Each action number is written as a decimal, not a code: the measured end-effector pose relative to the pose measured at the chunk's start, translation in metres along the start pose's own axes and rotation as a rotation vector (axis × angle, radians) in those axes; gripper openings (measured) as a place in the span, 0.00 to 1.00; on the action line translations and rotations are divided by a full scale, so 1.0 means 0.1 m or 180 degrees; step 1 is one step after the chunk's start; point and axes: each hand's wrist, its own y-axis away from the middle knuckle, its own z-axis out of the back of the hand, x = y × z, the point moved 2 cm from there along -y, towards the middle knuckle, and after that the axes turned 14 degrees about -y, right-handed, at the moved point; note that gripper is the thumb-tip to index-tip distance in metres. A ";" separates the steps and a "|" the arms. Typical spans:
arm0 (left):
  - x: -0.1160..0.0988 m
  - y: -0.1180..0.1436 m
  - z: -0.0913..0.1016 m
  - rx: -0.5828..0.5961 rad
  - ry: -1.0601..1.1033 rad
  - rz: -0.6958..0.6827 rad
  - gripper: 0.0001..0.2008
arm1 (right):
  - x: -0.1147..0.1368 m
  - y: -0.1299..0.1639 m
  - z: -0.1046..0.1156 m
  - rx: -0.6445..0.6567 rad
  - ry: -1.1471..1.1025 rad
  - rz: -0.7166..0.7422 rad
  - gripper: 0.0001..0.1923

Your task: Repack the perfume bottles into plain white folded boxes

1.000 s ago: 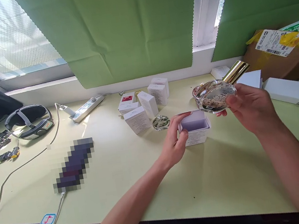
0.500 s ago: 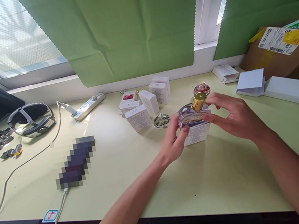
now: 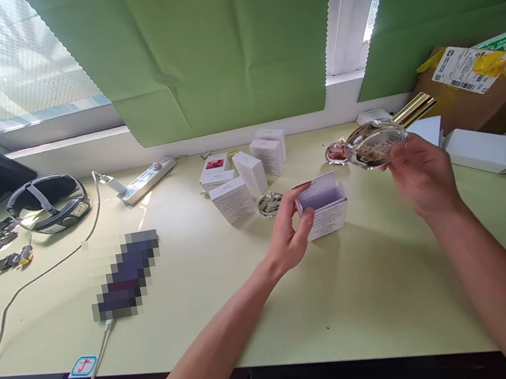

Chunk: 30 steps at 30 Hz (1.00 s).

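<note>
My left hand [image 3: 289,232] grips the left side of a small white printed box [image 3: 328,219], with fingers at its rim and the thumb on the front. The box stands upright on the table, its top open and its pale inside showing. My right hand [image 3: 425,177] is closed around a clear glass perfume bottle [image 3: 374,144] with a shiny gold cap [image 3: 414,109], held tilted in the air to the right of the box. Behind the box lies a glass piece with red contents [image 3: 336,153]. A clear glass piece [image 3: 270,204] lies just left of the box.
Several white boxes [image 3: 231,201] stand behind my left hand. Opened white cartons [image 3: 482,150] and a brown cardboard box [image 3: 455,97] are at the right. To the left are a blurred phone [image 3: 129,275] on a cable, a power strip [image 3: 149,181] and a headset [image 3: 49,204].
My right hand has lifted the perfume bottle up out of the white box and carried it to the right, tilting it. My left hand stays on the box.
</note>
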 end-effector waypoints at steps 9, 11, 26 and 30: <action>0.01 0.02 -0.02 -0.0025 -0.0361 -0.0356 0.19 | -0.78 -0.10 0.52 -0.0337 0.1449 -0.0717 0.22; 0.00 0.03 -0.04 0.0016 -0.0375 -0.0435 0.19 | -0.83 -0.11 0.58 -0.0346 0.1583 -0.0733 0.21; 0.00 0.05 -0.09 -0.0067 -0.0701 -0.0826 0.20 | 0.00 0.30 -0.30 0.2274 -0.0039 -0.2028 0.24; -0.01 0.05 -0.11 -0.0043 -0.0770 -0.0861 0.21 | -0.06 0.33 -0.30 0.2121 0.0085 -0.1927 0.22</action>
